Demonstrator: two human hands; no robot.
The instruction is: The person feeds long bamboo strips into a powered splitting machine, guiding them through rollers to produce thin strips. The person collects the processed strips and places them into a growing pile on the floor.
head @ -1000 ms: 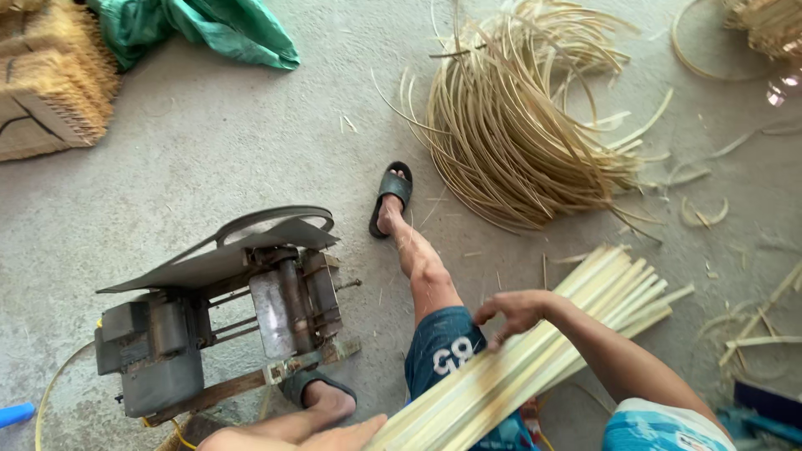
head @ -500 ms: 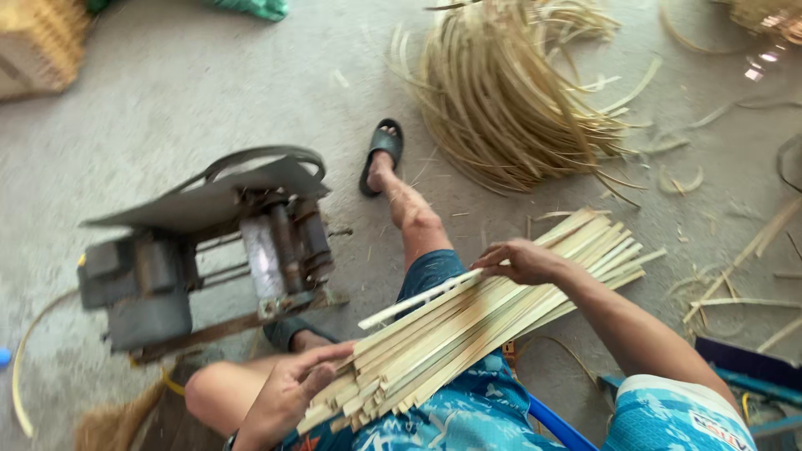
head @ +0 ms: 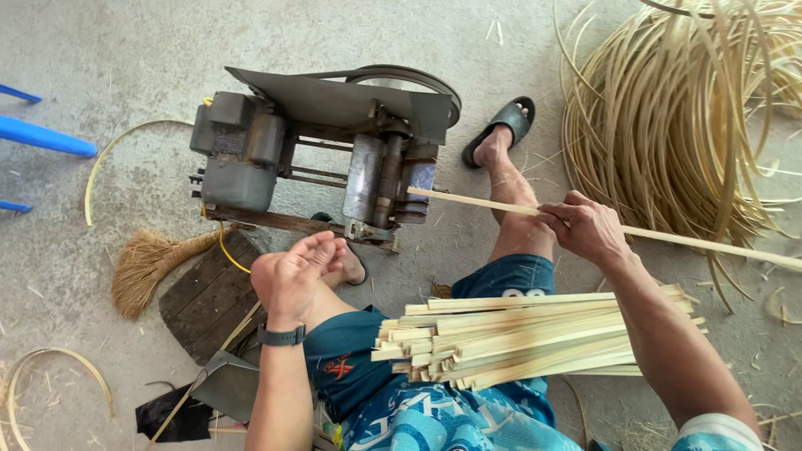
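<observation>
My right hand (head: 585, 227) grips one long pale bamboo strip (head: 710, 244), whose left tip touches the rollers of a grey motor-driven machine (head: 334, 150) on the concrete floor. My left hand (head: 294, 276), a black band on its wrist, hovers with loosely spread fingers and holds nothing, just in front of the machine's near edge. A bundle of flat bamboo strips (head: 518, 338) lies across my lap, under my right forearm. My right foot in a black sandal (head: 501, 132) rests beside the machine.
A large coil of thin split cane (head: 693, 125) lies at the right. A straw brush (head: 150, 263) and a dark wooden board (head: 209, 296) sit to the left. Blue plastic legs (head: 42, 138) show at the far left. Loose cane loops (head: 50, 376) lie on the floor.
My right hand left the bundle, took one strip and pushed its tip to the machine. My left hand let go of the bundle, which now rests on my lap. The view shifted left.
</observation>
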